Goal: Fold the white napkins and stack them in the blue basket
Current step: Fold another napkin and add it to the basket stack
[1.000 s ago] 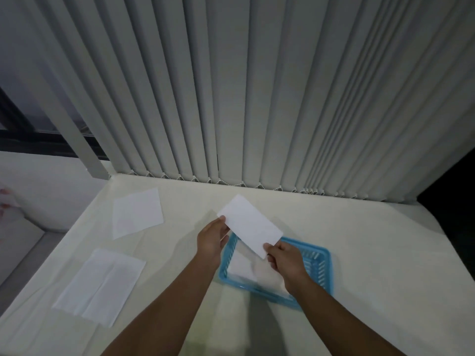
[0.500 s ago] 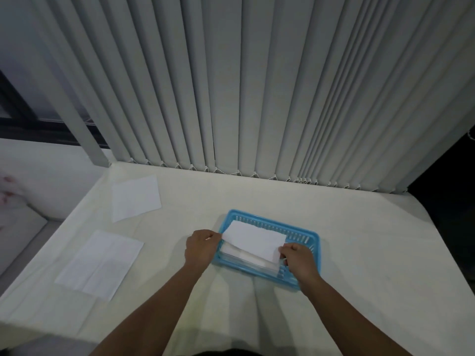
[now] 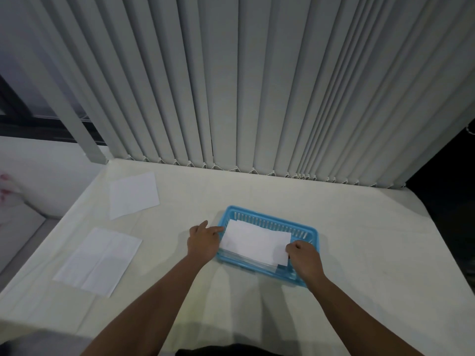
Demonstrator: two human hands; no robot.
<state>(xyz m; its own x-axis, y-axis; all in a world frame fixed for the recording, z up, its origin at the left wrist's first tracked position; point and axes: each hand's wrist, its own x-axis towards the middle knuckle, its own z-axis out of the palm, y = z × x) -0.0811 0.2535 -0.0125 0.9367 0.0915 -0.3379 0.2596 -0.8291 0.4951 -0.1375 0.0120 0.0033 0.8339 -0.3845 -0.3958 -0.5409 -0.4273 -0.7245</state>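
Looking down at a pale table (image 3: 359,240) with both bare arms reaching forward to a blue basket (image 3: 312,231) that sits a bit right of centre. A folded napkin (image 3: 255,242) lies flat across the top of the basket, on what looks like more folded white ones underneath, since you can see layered edges poking out at the near side. The left hand (image 3: 204,240) is at the napkin's left end, just outside the basket's left wall, fingers mostly curled with the index stretched out to the napkin's corner; it seems to be pinching or at least touching that edge, but the contact spot is tucked away so I honestly can't tell how firm the hold is. The right hand (image 3: 303,255) is at the near right corner of the napkin, closed into a loose fist with thumb and fingertips pinched on the paper's edge, resting over the basket's right end. Off to the left of the table there are two more napkins not dealt with yet: an unfolded napkin (image 3: 99,260) with visible crease lines near the front-left edge, and a smaller square napkin (image 3: 133,194) further back, well apart from the basket. Grey vertical blinds (image 3: 231,86) hang along the back edge of the table.
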